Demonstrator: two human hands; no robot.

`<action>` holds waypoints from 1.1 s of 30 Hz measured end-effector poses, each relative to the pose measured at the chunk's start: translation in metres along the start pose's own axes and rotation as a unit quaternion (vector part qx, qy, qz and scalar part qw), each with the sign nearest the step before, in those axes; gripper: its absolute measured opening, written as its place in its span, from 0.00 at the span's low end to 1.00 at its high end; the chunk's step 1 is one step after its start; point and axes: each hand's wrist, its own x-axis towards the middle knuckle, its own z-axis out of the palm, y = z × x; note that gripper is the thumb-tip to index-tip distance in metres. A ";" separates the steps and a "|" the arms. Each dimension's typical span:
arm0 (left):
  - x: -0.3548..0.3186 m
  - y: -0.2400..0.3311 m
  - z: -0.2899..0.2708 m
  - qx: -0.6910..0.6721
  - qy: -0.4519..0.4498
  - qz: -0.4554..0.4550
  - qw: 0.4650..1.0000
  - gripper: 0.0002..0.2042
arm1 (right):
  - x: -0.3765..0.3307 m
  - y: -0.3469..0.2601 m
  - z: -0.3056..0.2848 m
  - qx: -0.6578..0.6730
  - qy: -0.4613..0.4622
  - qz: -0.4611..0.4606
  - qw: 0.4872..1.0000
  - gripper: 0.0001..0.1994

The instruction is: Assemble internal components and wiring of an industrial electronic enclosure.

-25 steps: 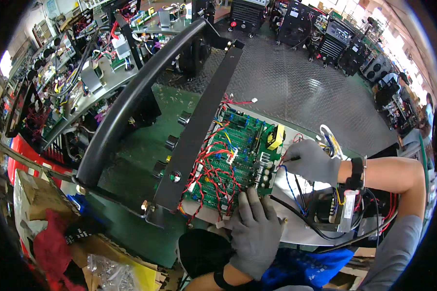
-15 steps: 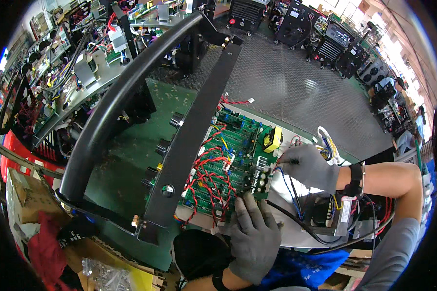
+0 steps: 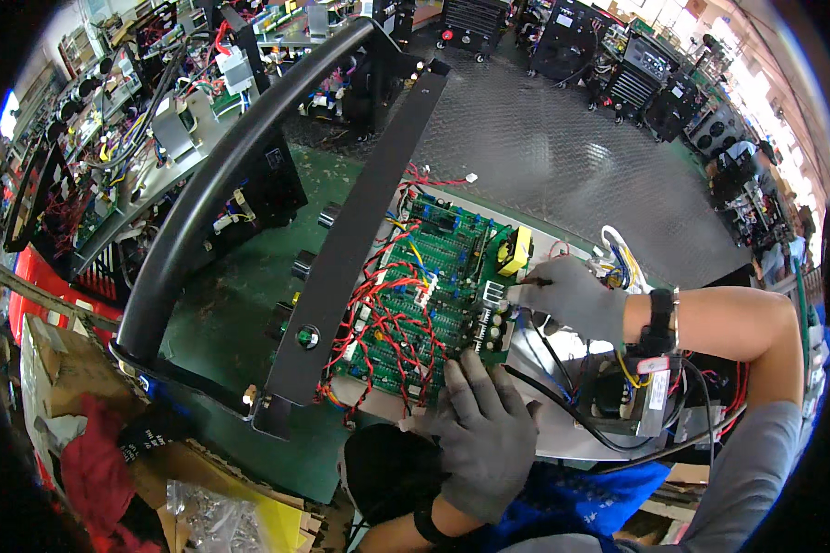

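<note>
A green circuit board (image 3: 461,295) lies on a metal chassis in front of me. Red twisted wires (image 3: 397,318) spread over its left half, and a yellow transformer (image 3: 514,251) stands near its upper right. My left hand (image 3: 489,433), in a grey glove, has its fingers stretched out, with the tips at the board's near edge. At the board's right edge is my right hand (image 3: 576,300), also gloved. Its fingers are curled beside the heat sinks and capacitors (image 3: 494,327); whatever they pinch is hidden. A black cable (image 3: 567,415) runs from the near edge toward the right.
A black panel (image 3: 355,244) with knobs and a thick black handle (image 3: 235,161) rise left of the board. White and yellow wires (image 3: 625,258) loop beyond my right hand. Cardboard boxes and a bag of small parts (image 3: 214,521) are at lower left. Wheeled black machines (image 3: 572,41) stand farther back.
My right hand has shifted slightly left toward the board's capacitors, its fingers more curled. My left hand stays at the near edge. The whole view has shifted a little.
</note>
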 end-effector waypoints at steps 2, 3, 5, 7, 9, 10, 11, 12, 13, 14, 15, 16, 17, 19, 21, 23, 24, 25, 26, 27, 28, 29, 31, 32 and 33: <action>-0.002 -0.002 0.005 -0.005 0.013 0.000 1.000 0.30 | 0.000 -0.001 -0.001 -0.025 0.003 0.009 1.000 0.16; -0.002 -0.002 0.006 -0.008 0.021 0.001 1.000 0.30 | -0.001 -0.002 -0.003 -0.039 -0.002 0.012 0.999 0.16; -0.001 -0.002 0.005 -0.011 0.014 -0.001 1.000 0.30 | -0.005 -0.003 -0.004 -0.027 -0.005 0.011 1.000 0.17; -0.001 -0.001 0.005 -0.008 0.010 0.001 1.000 0.29 | 0.004 0.009 -0.006 0.014 -0.036 -0.005 0.999 0.17; 0.000 0.000 0.006 0.003 0.008 -0.004 1.000 0.29 | 0.004 0.009 -0.008 0.059 -0.064 -0.011 0.996 0.16; 0.000 0.000 0.006 0.006 0.007 -0.004 1.000 0.29 | 0.007 0.010 -0.007 0.052 -0.065 -0.018 0.996 0.16; 0.001 0.000 0.005 0.008 0.006 -0.004 1.000 0.29 | 0.009 0.011 -0.006 0.056 -0.068 -0.023 0.996 0.15; 0.001 0.000 0.005 0.011 0.005 -0.001 1.000 0.29 | 0.010 0.014 -0.005 0.063 -0.069 -0.028 0.995 0.15; 0.001 0.001 0.004 0.017 0.004 0.002 1.000 0.29 | 0.012 0.017 -0.005 0.070 -0.064 -0.024 0.995 0.15; 0.001 0.002 0.002 0.022 0.002 0.004 1.000 0.29 | 0.014 0.020 -0.004 0.077 -0.060 -0.020 0.995 0.15; 0.001 0.002 0.001 0.029 0.001 0.003 1.000 0.29 | 0.015 0.020 -0.003 0.082 -0.059 -0.017 0.995 0.15; 0.001 0.002 0.001 0.027 0.002 0.003 1.000 0.29 | 0.015 0.019 -0.002 0.080 -0.057 -0.013 0.995 0.15; 0.001 0.003 0.001 0.025 0.004 0.002 1.000 0.29 | 0.015 0.019 -0.002 0.077 -0.056 -0.009 0.995 0.16; 0.001 0.003 0.001 0.020 0.007 0.002 1.000 0.29 | 0.012 0.012 -0.003 0.052 -0.044 0.000 0.998 0.16; 0.001 0.003 0.003 0.014 0.011 0.001 1.000 0.29 | 0.011 0.014 -0.001 0.065 -0.036 0.000 0.997 0.17; 0.001 0.004 0.002 0.020 0.011 -0.002 1.000 0.29 | 0.012 0.015 -0.001 0.059 -0.040 0.001 0.997 0.17; 0.002 0.004 0.002 0.024 0.014 -0.003 1.000 0.29 | 0.012 0.013 -0.002 0.046 -0.046 -0.002 0.998 0.18; 0.002 0.003 0.003 0.018 0.018 -0.006 1.000 0.29 | 0.012 0.011 -0.004 0.033 -0.052 -0.005 0.998 0.18; 0.000 0.002 0.005 0.011 0.023 -0.007 1.000 0.29 | 0.011 0.010 -0.006 0.032 -0.061 0.004 0.998 0.18; -0.001 0.001 0.006 0.005 0.025 -0.009 1.000 0.29 | 0.007 0.007 -0.009 0.033 -0.071 0.014 0.997 0.18; -0.002 0.000 0.006 0.009 0.029 -0.006 1.000 0.29 | 0.004 0.005 -0.012 0.034 -0.082 0.025 0.996 0.18; -0.002 0.000 0.006 0.012 0.032 -0.002 0.999 0.29 | 0.004 0.009 -0.020 -0.013 -0.103 -0.043 0.994 0.17; -0.003 0.002 0.005 0.018 0.029 0.002 0.999 0.29 | -0.005 0.017 -0.041 -0.086 -0.118 -0.126 0.981 0.15; -0.003 0.004 0.005 0.023 0.024 -0.001 0.999 0.30 | -0.012 0.015 -0.049 -0.113 -0.114 -0.147 0.976 0.15; -0.003 0.006 0.004 0.025 0.020 -0.004 0.999 0.30 | -0.034 -0.003 -0.056 -0.125 -0.091 -0.124 0.980 0.14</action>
